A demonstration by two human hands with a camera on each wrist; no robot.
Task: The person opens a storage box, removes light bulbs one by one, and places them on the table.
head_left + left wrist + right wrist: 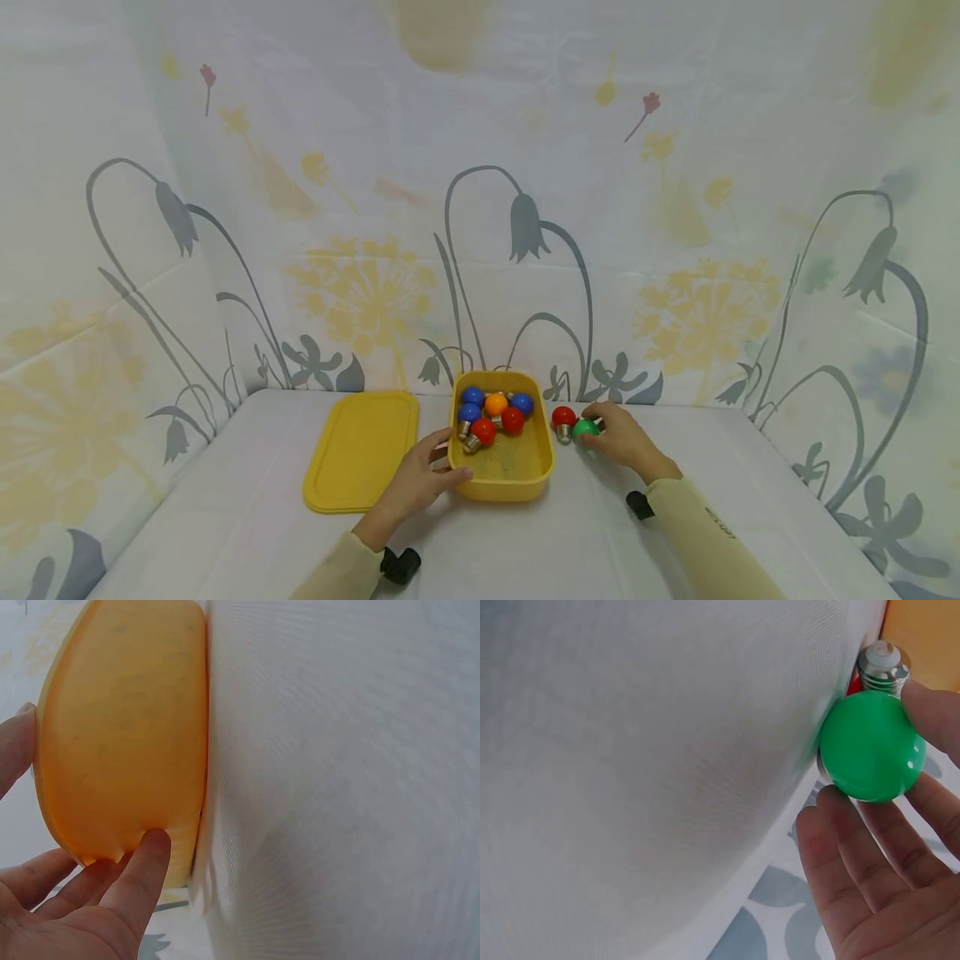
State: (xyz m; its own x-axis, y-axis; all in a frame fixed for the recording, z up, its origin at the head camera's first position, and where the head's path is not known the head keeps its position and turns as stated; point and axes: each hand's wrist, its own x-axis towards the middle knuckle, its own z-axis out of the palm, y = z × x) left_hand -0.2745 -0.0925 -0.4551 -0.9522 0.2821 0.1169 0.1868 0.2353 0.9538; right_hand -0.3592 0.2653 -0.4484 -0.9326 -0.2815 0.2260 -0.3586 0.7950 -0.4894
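Note:
A green light bulb [586, 430] lies between the thumb and fingers of my right hand [619, 435]. In the right wrist view, the thumb touches one side of the green globe [874, 746] and the fingers reach round the other. A red bulb [564, 417] with a metal screw base is on the cloth just left of it. My left hand [417, 481] rests against the yellow box [504, 492], fingers along its left wall and thumb by the near corner. Inside the box are several blue, red and orange bulbs [496, 404], mostly toward the far end.
A flat yellow lid [362, 454] lies on the white cloth left of the box. Behind the table hangs a white curtain [480, 317] printed with flowers. Black wrist straps [401, 567] are on both arms.

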